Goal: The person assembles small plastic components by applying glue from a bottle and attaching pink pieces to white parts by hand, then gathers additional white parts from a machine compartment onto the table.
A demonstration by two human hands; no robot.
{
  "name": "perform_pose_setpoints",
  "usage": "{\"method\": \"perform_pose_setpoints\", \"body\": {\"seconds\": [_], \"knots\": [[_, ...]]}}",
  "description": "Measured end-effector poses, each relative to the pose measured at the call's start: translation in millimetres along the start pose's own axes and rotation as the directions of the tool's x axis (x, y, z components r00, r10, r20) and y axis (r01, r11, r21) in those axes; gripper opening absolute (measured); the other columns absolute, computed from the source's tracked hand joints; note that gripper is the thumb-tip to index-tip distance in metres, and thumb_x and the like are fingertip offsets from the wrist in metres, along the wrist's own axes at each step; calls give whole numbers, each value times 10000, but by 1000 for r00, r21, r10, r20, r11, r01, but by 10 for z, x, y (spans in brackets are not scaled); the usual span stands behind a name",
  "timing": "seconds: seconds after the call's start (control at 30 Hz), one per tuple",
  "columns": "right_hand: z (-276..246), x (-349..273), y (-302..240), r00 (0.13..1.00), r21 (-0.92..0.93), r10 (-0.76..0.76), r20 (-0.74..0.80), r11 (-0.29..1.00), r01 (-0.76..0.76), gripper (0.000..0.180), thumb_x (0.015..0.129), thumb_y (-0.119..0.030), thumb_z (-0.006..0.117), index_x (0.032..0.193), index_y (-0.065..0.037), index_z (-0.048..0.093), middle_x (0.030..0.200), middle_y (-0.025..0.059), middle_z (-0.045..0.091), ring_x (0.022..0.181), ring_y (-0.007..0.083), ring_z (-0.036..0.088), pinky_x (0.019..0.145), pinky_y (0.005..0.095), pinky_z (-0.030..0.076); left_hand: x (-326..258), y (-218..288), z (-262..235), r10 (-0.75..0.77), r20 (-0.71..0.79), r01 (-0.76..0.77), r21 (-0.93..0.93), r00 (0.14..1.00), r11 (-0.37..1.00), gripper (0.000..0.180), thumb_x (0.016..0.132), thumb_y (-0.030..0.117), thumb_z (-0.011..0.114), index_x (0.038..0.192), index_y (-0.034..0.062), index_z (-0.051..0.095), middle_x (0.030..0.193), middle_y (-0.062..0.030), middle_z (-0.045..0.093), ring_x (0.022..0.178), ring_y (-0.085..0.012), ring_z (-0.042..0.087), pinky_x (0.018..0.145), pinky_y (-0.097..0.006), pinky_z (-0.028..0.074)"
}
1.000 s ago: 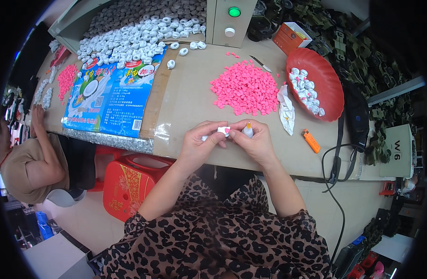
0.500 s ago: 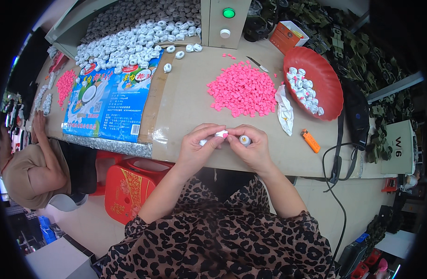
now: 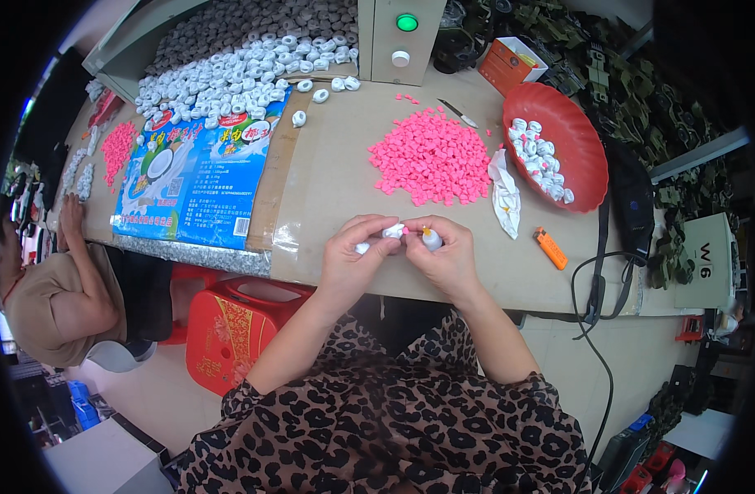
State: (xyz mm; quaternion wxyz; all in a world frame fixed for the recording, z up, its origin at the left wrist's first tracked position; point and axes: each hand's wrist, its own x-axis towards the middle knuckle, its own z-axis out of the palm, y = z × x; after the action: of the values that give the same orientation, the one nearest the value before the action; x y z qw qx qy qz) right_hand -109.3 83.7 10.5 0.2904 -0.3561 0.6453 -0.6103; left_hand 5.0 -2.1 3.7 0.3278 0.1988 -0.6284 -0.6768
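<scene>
At centre, the small piece [image 3: 392, 231] is white with pink at one side, the bottle [image 3: 432, 240] whitish with an amber tip. At one o'clock the bits [image 3: 431, 158] are bright pink; at two the bowl [image 3: 571, 132] is red; at three the lighter [image 3: 550, 249] is orange. Black-on-brown leopard print covers the top [image 3: 381, 424] at six. At eight, the red stool [image 3: 229, 333] carries gold patterning; at ten, the printed sheet [image 3: 198, 185] is mostly blue.

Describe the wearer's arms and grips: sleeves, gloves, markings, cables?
Left grip and right grip are both ungloved five-fingered hands; no rings, watch or bracelet visible. The forearms are bare, with no cables or markings showing. Loose sleeves end near the elbows, brown with black leopard spots, matching the top. Nail detail is too small to tell.
</scene>
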Motion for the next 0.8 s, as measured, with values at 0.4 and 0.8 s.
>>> {"method": "perform_pose_setpoints", "body": {"seconds": [0.4,0.8], "knots": [[-302,1,-102,972,-131,101,-213,983,-131,122,729,-94,593,793,9,600,637,-18,532,579,37,455,514,177,365,65,-82,-96,-178,-65,147,-335,982,931,290,761,2,553,1045,-24,505,824,-65,568,719,-119,534,697,-229,434],[-664,203,-37,976,-595,-169,-140,802,54,148,676,-95,606,808,-27,600,757,98,578,706,225,556,630,297,425,58,-52,-95,-172,-15,155,-368,985,917,308,762,-12,543,1065,-24,489,867,-62,561,750,-105,525,727,-235,436]]}}
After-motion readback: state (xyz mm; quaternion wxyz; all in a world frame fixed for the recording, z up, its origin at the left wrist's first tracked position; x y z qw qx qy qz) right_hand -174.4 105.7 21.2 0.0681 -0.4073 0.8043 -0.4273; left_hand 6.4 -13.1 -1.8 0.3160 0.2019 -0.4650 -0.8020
